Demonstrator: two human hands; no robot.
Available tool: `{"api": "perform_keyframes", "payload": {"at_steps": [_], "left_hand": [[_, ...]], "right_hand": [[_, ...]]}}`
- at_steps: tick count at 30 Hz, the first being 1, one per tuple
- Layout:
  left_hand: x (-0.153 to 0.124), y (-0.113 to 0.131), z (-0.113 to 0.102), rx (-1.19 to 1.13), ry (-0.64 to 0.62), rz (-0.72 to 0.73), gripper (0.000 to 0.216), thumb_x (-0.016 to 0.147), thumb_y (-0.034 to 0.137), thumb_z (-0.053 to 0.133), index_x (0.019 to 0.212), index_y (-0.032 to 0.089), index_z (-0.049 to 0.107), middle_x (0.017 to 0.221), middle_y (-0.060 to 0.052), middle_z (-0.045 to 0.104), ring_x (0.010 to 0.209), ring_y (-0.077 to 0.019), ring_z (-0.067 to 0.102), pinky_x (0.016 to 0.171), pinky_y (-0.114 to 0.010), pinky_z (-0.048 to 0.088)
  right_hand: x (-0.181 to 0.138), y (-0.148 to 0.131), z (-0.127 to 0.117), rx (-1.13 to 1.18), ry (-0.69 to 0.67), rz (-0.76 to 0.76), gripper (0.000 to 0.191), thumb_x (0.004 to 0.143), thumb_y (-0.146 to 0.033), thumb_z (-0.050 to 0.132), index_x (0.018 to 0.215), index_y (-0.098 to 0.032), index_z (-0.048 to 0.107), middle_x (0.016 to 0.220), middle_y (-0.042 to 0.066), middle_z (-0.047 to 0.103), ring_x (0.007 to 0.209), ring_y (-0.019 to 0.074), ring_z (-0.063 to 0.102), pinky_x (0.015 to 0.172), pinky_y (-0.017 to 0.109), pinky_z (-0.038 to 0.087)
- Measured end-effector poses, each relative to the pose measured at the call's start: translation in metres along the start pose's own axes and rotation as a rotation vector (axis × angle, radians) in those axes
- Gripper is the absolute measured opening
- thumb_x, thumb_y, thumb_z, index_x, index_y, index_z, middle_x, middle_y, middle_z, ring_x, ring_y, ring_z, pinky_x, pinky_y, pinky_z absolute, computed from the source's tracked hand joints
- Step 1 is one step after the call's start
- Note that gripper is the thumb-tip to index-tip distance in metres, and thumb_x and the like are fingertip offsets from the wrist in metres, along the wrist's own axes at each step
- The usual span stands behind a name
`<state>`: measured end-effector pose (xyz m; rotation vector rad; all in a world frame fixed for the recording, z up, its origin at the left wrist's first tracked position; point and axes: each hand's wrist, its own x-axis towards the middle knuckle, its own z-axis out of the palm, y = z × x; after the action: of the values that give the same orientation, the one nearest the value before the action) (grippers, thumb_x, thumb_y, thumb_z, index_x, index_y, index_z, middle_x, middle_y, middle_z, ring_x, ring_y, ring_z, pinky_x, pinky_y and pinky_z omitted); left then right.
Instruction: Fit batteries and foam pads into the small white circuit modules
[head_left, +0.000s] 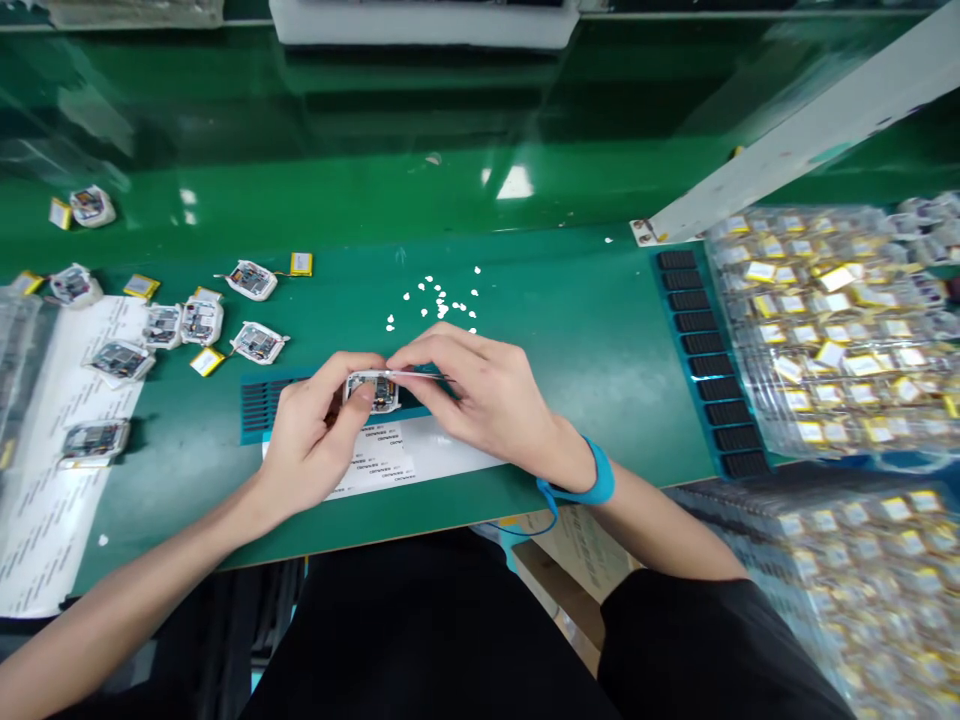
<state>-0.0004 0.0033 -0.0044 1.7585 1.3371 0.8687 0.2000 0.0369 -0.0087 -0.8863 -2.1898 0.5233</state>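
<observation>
My left hand (319, 425) is closed around a small white-framed device with an exposed circuit board (384, 396), its thumb lying across the board. Pinched in my right hand (484, 395) are thin metal tweezers (420, 375), whose tip meets the upper edge of the device. Beneath both hands lies a printed white sheet (405, 455), partly covered. Several tiny white pieces (441, 305) are scattered on the green mat just beyond my fingers. A blue wrist strap (600, 475) with a cord circles my right wrist.
Several similar devices (253, 280) with yellow battery packs (301, 264) lie at the left, some on a printed strip (45, 500). Black foam pads (707, 343) line a blue strip at right. Clear trays of parts (825, 330) are stacked beyond, beside a white post (795, 125).
</observation>
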Motion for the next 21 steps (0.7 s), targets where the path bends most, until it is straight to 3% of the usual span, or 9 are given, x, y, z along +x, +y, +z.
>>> {"api": "perform_keyframes", "payload": {"at_steps": [8,17,21], "left_hand": [[0.0046,-0.0029,-0.0023,-0.17,-0.036,-0.12,0.015,0.095,0.027,0.055,0.097,0.019,0.067,0.054,0.006,0.045,0.043,-0.0099,0.034,0.041,-0.024,0.026],[0.0059,-0.0041,-0.0035,-0.377,-0.068,-0.236,0.014,0.09,0.025,0.061,0.1,0.019,0.068,0.056,0.004,0.05,0.044,-0.0089,0.037,0.039,-0.022,0.024],[0.0049,-0.0041,-0.0051,-0.377,-0.045,-0.26,0.015,0.095,0.027,0.06,0.103,0.021,0.07,0.054,0.005,0.047,0.043,-0.0088,0.036,0.038,-0.022,0.024]], "right_hand": [[-0.0041,0.0022,0.0006,-0.218,-0.107,0.024,0.023,0.103,-0.017,0.047,0.114,-0.017,0.068,0.104,0.002,0.075,0.077,0.0101,0.068,0.055,0.022,0.043],[-0.008,0.0065,0.003,-0.238,-0.069,-0.021,0.029,0.102,-0.016,0.043,0.116,-0.017,0.069,0.095,0.0,0.078,0.07,0.0097,0.069,0.054,0.023,0.043],[-0.0052,0.0092,0.0014,-0.369,-0.08,0.092,0.032,0.101,-0.013,0.042,0.12,-0.013,0.067,0.101,0.006,0.078,0.074,0.0132,0.07,0.058,0.025,0.048]]}}
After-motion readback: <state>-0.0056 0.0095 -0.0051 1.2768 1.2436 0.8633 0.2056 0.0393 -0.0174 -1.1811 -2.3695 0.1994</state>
